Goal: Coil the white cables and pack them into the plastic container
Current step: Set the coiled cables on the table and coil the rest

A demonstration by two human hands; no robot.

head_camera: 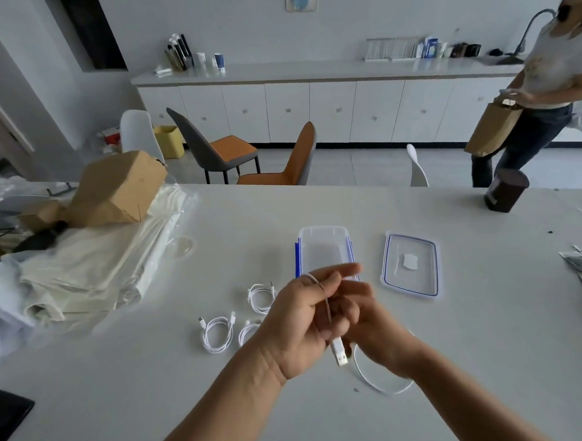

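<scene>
The left hand [297, 323] grips a thin white USB cable [339, 351] above the white counter [488, 345]; whether the right hand [367, 323] holds it cannot be told. The clear rectangular plastic container [323, 230] stands open just beyond.

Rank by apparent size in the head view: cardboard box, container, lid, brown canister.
1. Cardboard box: largest.
2. Lid and container: look alike; the left hand, holding a cable, hides the container's near end, so unranked.
3. Brown canister: smallest, but it stands farthest away.
</scene>
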